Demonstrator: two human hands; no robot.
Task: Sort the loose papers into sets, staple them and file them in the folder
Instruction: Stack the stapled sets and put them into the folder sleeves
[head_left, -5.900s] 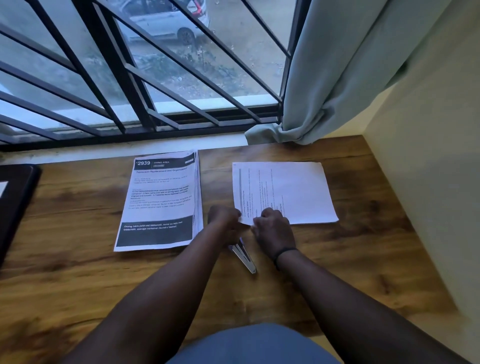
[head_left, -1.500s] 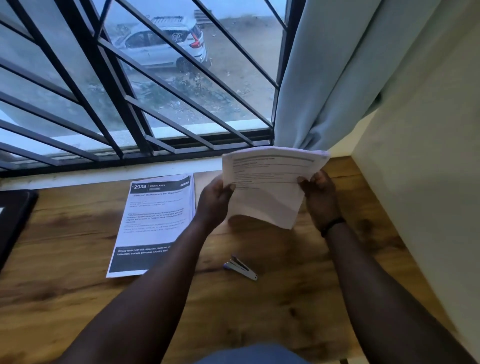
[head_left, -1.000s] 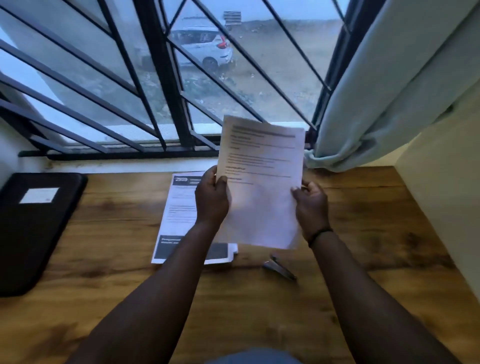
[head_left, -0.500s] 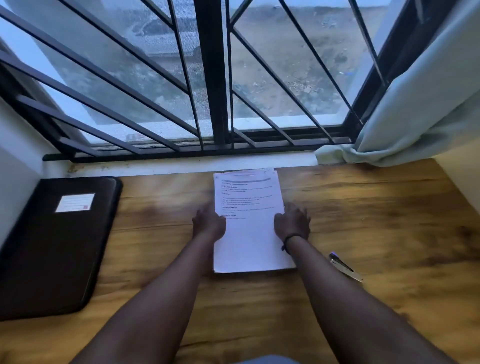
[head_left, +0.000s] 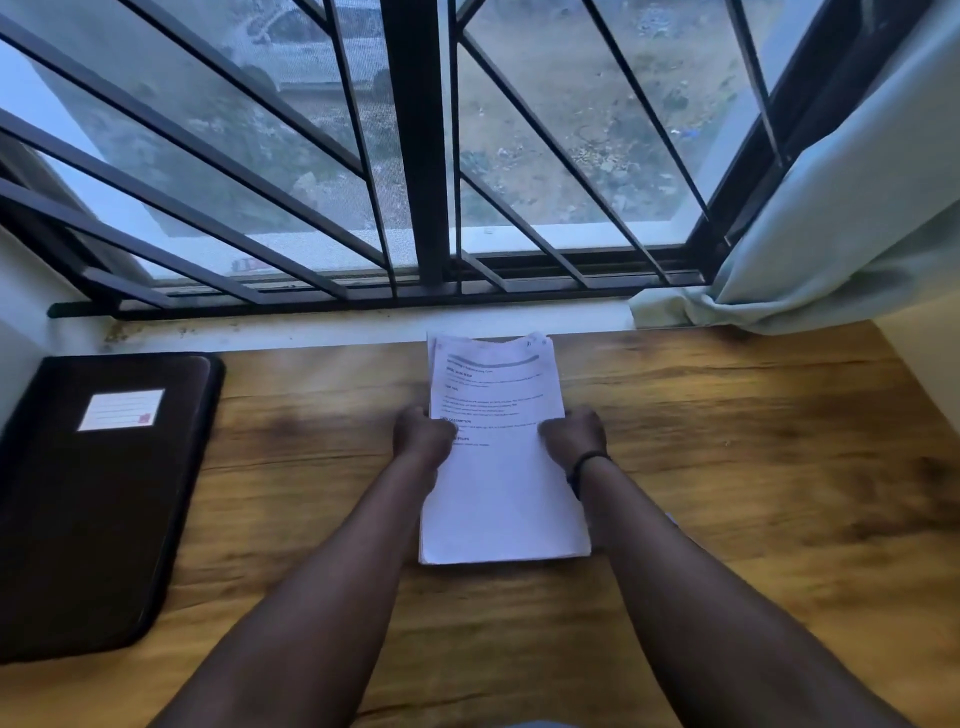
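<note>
A stack of white printed papers sits in the middle of the wooden desk, its far end lifted and curling near the window sill. My left hand grips the stack's left edge and my right hand, with a dark band on the wrist, grips its right edge. The black folder with a white label lies closed at the desk's left side. A sliver of the stapler shows behind my right forearm; the rest of it is hidden.
The wooden desk runs up to a white sill under a barred window. A pale curtain hangs at the back right corner, its hem resting on the desk. Walls close in on both sides.
The held-up paper set came down onto the other pile. Both hands now grip the combined stack by its sides, and its far end has lifted. The view swung left, bringing the folder in.
</note>
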